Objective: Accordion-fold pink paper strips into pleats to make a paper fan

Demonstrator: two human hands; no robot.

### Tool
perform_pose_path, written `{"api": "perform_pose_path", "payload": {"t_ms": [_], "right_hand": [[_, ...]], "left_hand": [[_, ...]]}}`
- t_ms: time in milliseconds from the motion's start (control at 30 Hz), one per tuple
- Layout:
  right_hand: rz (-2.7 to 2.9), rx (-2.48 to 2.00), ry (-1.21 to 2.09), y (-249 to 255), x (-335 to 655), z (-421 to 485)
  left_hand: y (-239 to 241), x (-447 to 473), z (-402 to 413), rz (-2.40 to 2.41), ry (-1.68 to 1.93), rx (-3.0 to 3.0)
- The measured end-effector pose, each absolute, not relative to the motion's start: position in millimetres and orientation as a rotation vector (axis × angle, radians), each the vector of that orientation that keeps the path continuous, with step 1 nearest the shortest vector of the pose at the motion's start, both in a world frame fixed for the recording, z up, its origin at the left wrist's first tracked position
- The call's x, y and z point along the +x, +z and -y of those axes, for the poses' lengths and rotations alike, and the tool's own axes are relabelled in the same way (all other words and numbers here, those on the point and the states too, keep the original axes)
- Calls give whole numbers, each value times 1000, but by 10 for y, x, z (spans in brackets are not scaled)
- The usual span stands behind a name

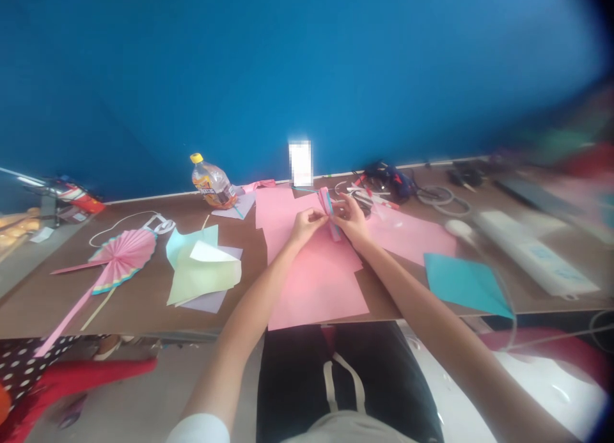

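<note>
A narrow pleated strip of pink paper [325, 202] with a blue edge stands tilted between my two hands, above the desk. My left hand [307, 225] pinches it from the left, thumb and fingers closed near its middle. On the other side, my right hand [351, 219] grips it with the fingertips; part of the strip is hidden behind these fingers. Beneath both hands lie overlapping pink paper sheets [311, 296] on the brown desk. To the left rests a pink paper fan [127, 254] with a blue and yellow edge and long pink strips.
Pale green and white sheets [204, 277] lie left of centre. Behind them stands a drink bottle [213, 184] with a yellow cap. A teal sheet [463, 283], a white power strip [532, 254] and cables occupy the right side. A blurred white rectangle [301, 163] stands by the blue wall.
</note>
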State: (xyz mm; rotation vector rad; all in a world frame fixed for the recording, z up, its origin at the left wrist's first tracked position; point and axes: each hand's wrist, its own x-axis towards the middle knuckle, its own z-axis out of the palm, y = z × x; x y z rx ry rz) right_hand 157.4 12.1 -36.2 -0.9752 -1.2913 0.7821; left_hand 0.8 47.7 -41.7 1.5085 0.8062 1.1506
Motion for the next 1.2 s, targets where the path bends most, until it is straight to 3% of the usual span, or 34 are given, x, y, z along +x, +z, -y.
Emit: {"api": "perform_pose_path", "payload": {"t_ms": [1200], "right_hand": [[1140, -968, 861, -288, 1509, -52]], "left_hand": [[-377, 27, -432, -774, 1084, 1511]]}}
